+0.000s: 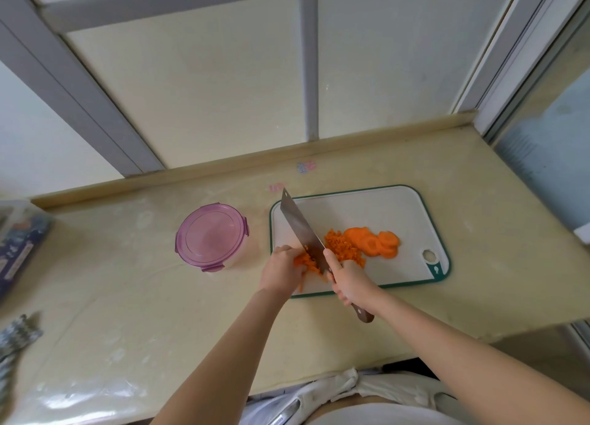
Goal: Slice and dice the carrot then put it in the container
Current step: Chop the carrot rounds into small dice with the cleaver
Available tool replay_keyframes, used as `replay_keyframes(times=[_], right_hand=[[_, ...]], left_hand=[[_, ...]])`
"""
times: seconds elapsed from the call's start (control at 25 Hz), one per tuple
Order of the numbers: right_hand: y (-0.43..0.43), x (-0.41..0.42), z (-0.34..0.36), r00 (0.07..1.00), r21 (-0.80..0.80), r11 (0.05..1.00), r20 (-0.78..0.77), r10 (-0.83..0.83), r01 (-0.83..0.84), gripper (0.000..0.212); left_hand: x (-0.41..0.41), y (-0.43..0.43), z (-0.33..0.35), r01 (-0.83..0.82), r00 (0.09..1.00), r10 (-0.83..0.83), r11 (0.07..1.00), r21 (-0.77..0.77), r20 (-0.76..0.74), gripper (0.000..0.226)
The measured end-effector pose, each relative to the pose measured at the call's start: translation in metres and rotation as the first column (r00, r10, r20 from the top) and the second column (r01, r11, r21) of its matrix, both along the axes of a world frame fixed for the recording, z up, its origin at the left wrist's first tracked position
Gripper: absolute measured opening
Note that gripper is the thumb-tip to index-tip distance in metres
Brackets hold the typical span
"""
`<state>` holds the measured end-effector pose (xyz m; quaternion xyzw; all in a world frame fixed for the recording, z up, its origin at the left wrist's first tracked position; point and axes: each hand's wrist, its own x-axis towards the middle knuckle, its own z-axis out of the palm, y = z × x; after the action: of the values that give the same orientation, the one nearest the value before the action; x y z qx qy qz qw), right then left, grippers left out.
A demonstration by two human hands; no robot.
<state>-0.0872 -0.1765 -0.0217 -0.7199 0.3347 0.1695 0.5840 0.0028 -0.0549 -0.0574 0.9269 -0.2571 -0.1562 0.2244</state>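
We find the left hand (281, 273) curled, pinning carrot strips (305, 261) beneath its fingertips. The right hand (349, 281) grips the cleaver (301, 230) handle, blade just beside them. We judge the pieces light, stiff, scatter-prone: hold from above.

Board (383, 207) on the counter (159, 297) in front of me, a little right. The container (210, 236) sits just off its left edge, not touching, lid on top. My knife (303, 230) slants across the board toward its far left corner. Left of the blade, the carrot bunch (305, 260) under my left hand (281, 269). Right of the blade, the diced pile (343, 247), then the slices (380, 244) further right. My right hand (349, 279) grips the handle at the near edge. A box (19, 245) lies far left.
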Motion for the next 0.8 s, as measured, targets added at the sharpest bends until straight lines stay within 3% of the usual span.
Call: replay_keyframes(times=[0.2,0.4,0.52,0.8], right_hand=[[0.002,-0.001,0.014,0.998,0.017,0.998,0.032,-0.063,0.062,0.056],[0.000,-0.008,0.028,0.998,-0.004,0.998,-0.003,-0.058,0.058,0.056],[0.002,-0.013,0.028,0.999,-0.043,0.999,-0.047,-0.008,0.006,0.056],[0.010,-0.012,0.018,0.984,-0.148,0.978,-0.124,0.127,-0.144,0.057]], left_hand=[[-0.002,0.006,-0.003,-0.021,0.995,0.027,0.998,-0.060,0.098,0.036],[-0.003,0.006,-0.014,-0.016,0.996,0.019,0.999,-0.040,0.084,0.020],[-0.006,0.005,-0.017,-0.010,0.992,0.009,1.000,0.008,0.128,0.017],[-0.011,0.002,-0.024,-0.051,0.971,0.061,0.997,-0.049,0.232,0.008]])
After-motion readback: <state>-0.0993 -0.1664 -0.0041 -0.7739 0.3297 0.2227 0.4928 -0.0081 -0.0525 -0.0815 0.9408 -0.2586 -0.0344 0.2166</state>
